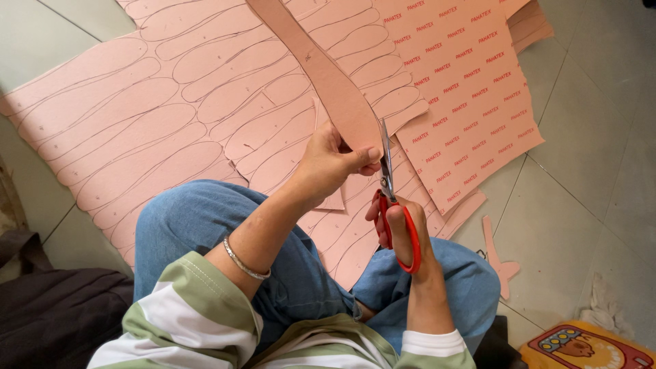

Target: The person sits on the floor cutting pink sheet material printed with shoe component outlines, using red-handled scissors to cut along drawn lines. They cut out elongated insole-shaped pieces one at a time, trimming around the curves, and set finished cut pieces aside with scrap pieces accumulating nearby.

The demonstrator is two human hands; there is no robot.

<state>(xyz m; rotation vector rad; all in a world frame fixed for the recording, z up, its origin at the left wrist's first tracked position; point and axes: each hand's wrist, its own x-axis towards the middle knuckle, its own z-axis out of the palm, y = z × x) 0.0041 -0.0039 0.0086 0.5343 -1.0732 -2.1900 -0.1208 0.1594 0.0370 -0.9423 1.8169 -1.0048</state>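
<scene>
— While the scissors sit in the right hand, which way do they point?

— Away from the person. Their long axis runs from the red handles at the fingers up to the blade tips, nearly straight, tilted a little to the left. The blades meet the lower edge of the pink strip.

— And the strip itself?

— It is a long, curved piece. Its long axis runs from the left hand up and away, leaning to the left, out past the top of the view. Its near end lies between the two hands, just beside the blades.

— How are the hands posed?

— The right hand is closed through the red handle loops, wrist straight, forearm coming up from a white cuff. The left hand pinches the strip's near end between thumb and fingers; its wrist wears a thin metal bangle, and the forearm comes out of a green and white striped sleeve.

— What lies around them?

— Nearest, under both forearms, are knees in blue jeans. Beyond the hands, large pink sheets drawn with pencilled sole outlines cover the tiled floor. To the right of the right hand lies a small pink offcut.
</scene>
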